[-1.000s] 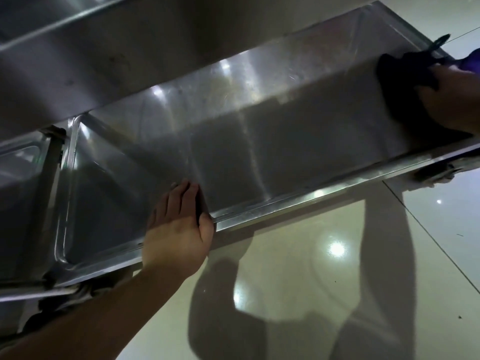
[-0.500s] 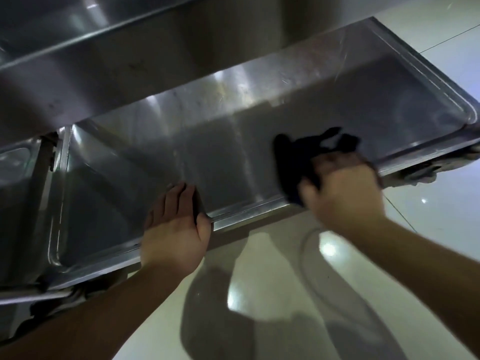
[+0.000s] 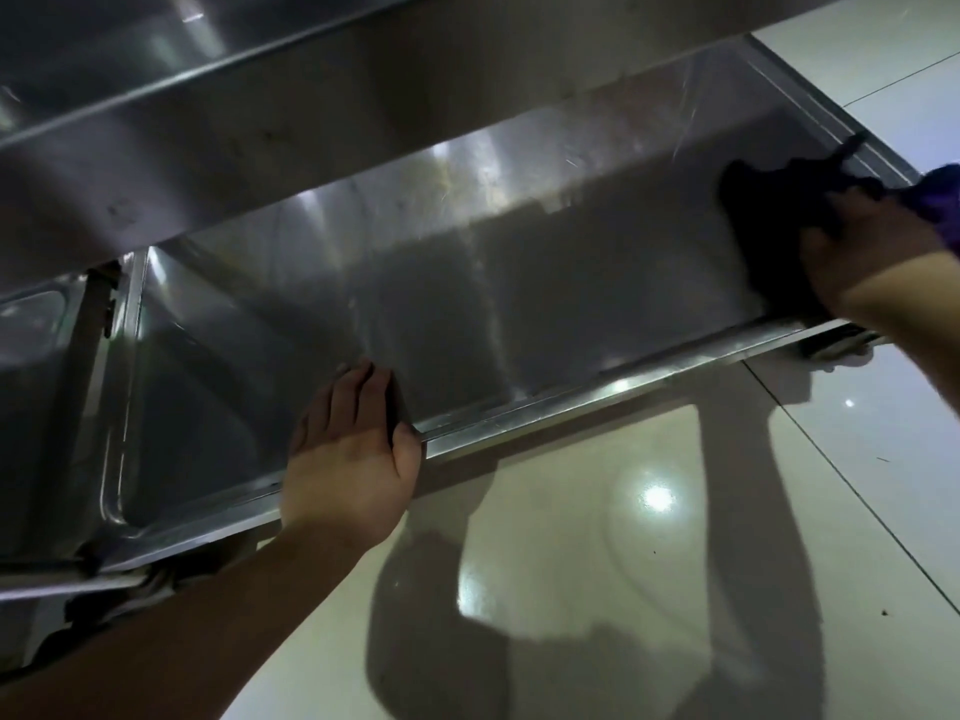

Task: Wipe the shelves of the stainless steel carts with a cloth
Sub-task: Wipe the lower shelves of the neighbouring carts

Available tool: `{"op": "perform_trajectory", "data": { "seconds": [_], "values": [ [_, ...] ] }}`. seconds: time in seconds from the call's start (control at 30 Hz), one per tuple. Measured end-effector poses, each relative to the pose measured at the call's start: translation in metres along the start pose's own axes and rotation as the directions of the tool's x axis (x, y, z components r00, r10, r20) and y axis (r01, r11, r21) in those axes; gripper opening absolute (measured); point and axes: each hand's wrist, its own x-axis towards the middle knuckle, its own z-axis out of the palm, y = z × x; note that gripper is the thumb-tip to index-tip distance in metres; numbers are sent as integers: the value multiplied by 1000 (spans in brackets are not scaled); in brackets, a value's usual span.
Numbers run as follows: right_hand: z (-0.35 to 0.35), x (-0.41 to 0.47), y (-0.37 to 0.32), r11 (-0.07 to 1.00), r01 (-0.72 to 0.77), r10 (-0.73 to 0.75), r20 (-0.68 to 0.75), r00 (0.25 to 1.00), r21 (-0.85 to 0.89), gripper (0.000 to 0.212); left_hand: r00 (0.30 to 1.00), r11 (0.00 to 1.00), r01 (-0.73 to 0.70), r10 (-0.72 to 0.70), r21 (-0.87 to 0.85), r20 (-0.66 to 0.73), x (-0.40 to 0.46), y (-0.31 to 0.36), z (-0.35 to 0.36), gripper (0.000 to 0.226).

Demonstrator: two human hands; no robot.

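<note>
The bottom shelf (image 3: 519, 314) of a stainless steel cart runs across the view, low over the floor, with a raised rim along its front. My right hand (image 3: 872, 252) presses a dark cloth (image 3: 763, 220) onto the shelf at its far right end, fingers curled into the fabric. One purple corner of the cloth sticks out past the rim. My left hand (image 3: 348, 449) rests on the front rim near the middle left, fingers laid flat into the shelf and thumb over the edge.
An upper shelf (image 3: 260, 122) overhangs the back half of the bottom one. A second cart (image 3: 36, 356) adjoins on the left. Caster wheels (image 3: 836, 350) sit under the right corner. Glossy tiled floor (image 3: 623, 537) spreads in front.
My right hand has swept the cloth from the shelf's front middle back out to the right end. The left hand has stayed on the rim.
</note>
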Motion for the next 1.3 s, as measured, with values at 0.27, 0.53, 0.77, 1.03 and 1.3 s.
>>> {"op": "perform_trajectory", "data": {
  "seconds": [0.27,0.53,0.77,1.03,1.3],
  "values": [
    [18,-51,-58,1000,2,-2,10,1000,9,67,1000,1000,2,-1,9,-30,0,3,4,59],
    [71,-126,-197,854,513,-520,190,833,87,69,999,998,9,-7,-58,33,-1,7,-6,59],
    [74,-129,-202,835,543,-549,206,810,90,64,940,972,72,8,-222,340,15,-4,-18,64],
    [63,-133,-211,856,513,-508,279,814,63,62,937,990,11,39,-140,346,-59,-87,-66,63],
    [69,-131,-219,879,475,-462,296,836,33,63,937,979,173,-130,-109,325,-147,-178,-72,87]
  ]
}}
